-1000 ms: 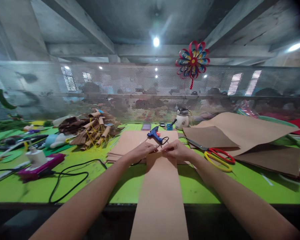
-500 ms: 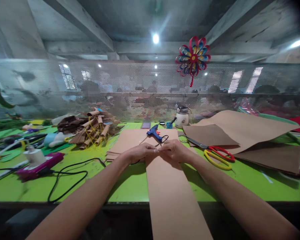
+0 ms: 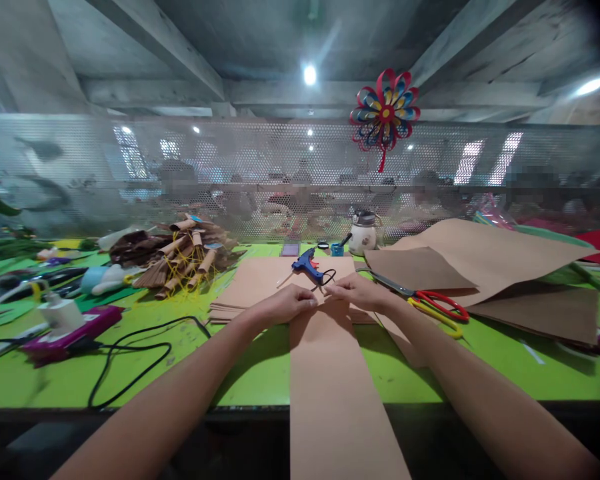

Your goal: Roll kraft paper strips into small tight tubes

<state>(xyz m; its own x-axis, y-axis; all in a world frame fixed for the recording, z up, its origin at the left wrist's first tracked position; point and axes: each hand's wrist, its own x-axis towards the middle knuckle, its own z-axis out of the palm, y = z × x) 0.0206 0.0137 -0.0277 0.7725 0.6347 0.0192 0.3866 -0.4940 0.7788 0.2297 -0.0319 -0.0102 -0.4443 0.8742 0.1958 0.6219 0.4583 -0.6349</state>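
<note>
Brown paper strip (image 3: 337,387), its far end pinched by both hands (image 3: 291,304) (set close together), overhangs the table (image 3: 263,383).

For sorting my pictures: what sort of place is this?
Probably a craft workshop: the green table bears a blue pistol-shaped glue gun, metal scissors with red and yellow handles, and flat brown paper sheets.

hands (image 3: 291,304): bare | wrists (image 3: 254,318): bare, slim | forearms (image 3: 193,381): uncovered, smooth, tapering toward wrists

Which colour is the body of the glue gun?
Blue; the glue gun shows in the head view.
</note>
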